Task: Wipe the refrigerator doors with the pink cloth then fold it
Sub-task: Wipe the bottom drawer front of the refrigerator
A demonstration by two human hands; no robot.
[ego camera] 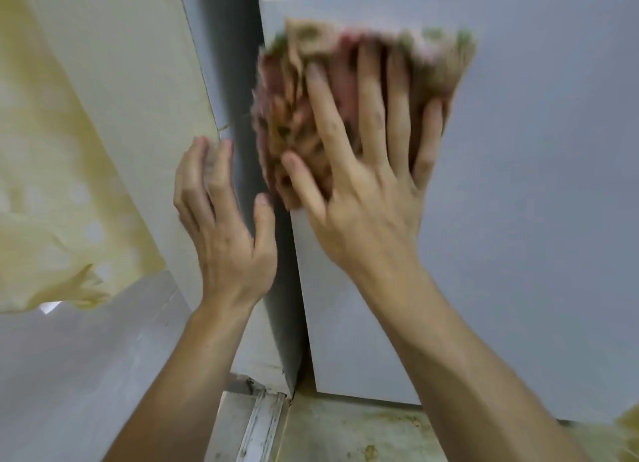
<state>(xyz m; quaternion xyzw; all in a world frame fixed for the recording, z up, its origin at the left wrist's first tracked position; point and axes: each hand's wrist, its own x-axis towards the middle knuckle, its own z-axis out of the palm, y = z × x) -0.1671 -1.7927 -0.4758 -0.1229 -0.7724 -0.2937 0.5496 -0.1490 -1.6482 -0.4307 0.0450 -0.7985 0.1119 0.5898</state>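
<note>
**A:** Where is the cloth [301, 116], and how is it held?

**B:** It is bunched at the upper left corner of the door [518, 202], pinned under the right hand [363, 202]. The grip there is released: the fingers are spread straight and only press, with nothing curled round the fabric. The left hand [224, 233] is likewise released and holds nothing, its fingertips at the edge of the pale wall [138, 98].

**A:** What could go wrong from here?

**B:** Most likely a slip. Part of the cloth overhangs the door edge toward the dark gap [242, 81] beside it. With flat pressure alone, a lapse could let the cloth slide off and drop to the stained floor [345, 437], or into the gap.

**A:** Anything else?

**B:** The cloth is crumpled, so a stroke may skip patches. How much of the door is already wiped I cannot tell, and the cloth is not yet folded. Blur hides finer detail.
</note>
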